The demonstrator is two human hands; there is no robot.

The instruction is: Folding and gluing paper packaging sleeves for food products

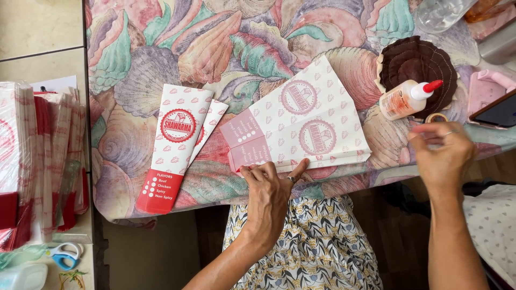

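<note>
A table [333, 21] under a pastel seashell-print cloth stands beside a beige tiled floor [37, 32] in soft daylight.

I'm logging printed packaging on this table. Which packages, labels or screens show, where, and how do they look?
Flat paper sheet: table centre under left hand, white with pink round stamps.
Finished sleeves: left of it, long, white and red.
Glue bottle: right, white, red tip, orange label.
Phone: right edge, dark screen.
</note>
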